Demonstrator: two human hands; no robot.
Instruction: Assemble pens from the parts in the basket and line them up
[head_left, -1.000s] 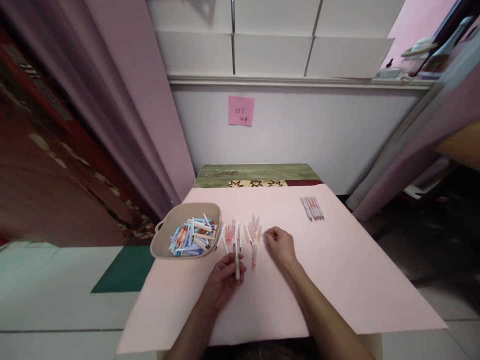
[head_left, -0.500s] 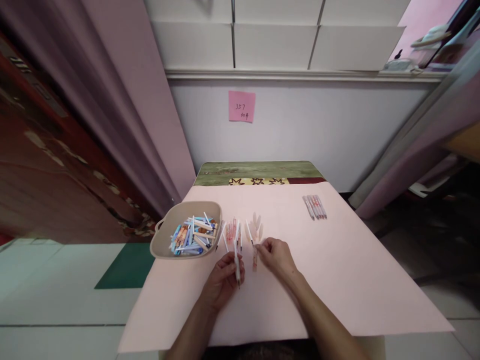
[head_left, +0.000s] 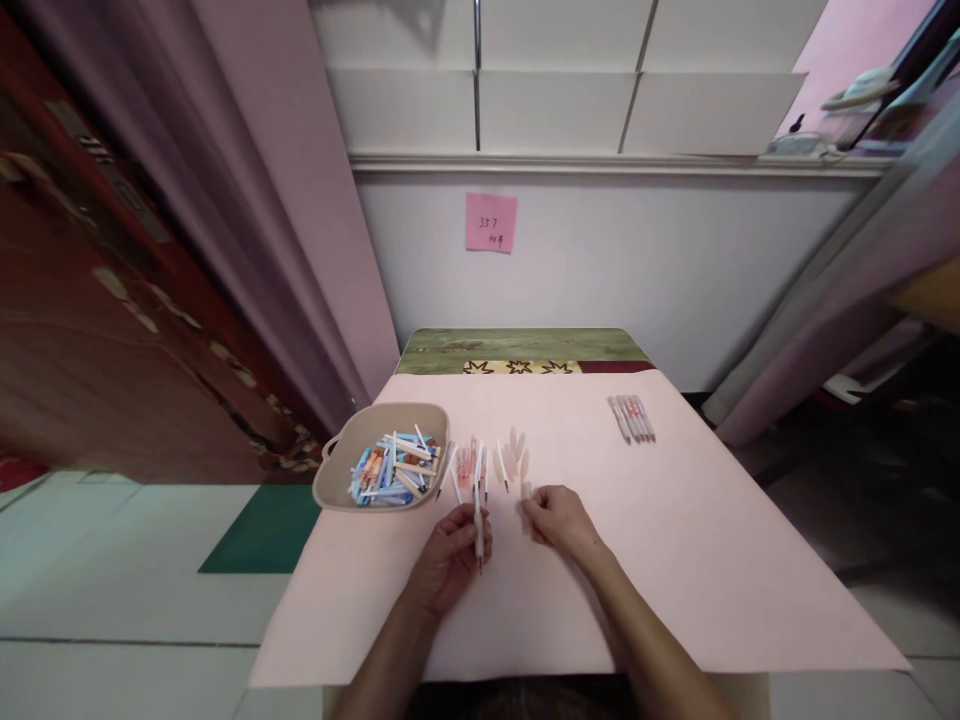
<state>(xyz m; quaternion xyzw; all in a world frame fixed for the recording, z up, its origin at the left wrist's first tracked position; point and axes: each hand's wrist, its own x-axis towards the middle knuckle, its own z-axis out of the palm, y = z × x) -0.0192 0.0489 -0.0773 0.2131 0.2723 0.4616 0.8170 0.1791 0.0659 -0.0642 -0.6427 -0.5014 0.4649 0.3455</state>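
Head view: white pen part (head_left: pixel 479 528) held in left hand (head_left: pixel 446 552), thumb and fingers closed around it, tip pointed toward wearer. Tube (head_left: pixel 526 497) (blurred) pinched in right fingertips of right hand (head_left: pixel 561 517); contact with table (head_left: pixel 675 580) cannot be told. Pink tubes (head_left: pixel 466 460) and pale pieces (head_left: pixel 518 452) laid beyond hands. Basket (head_left: pixel 328 488), heaped with pen parts (head_left: pixel 394 468), set at left; pens (head_left: pixel 632 420) lined up at far right.

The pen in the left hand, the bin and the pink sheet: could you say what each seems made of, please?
Pen: probably plastic, by its smooth pale body; finish too small to judge.
Bin: likely moulded plastic, matte, by its even beige walls and rounded rim.
Sheet: matte, without glare; paper or cloth, unclear.
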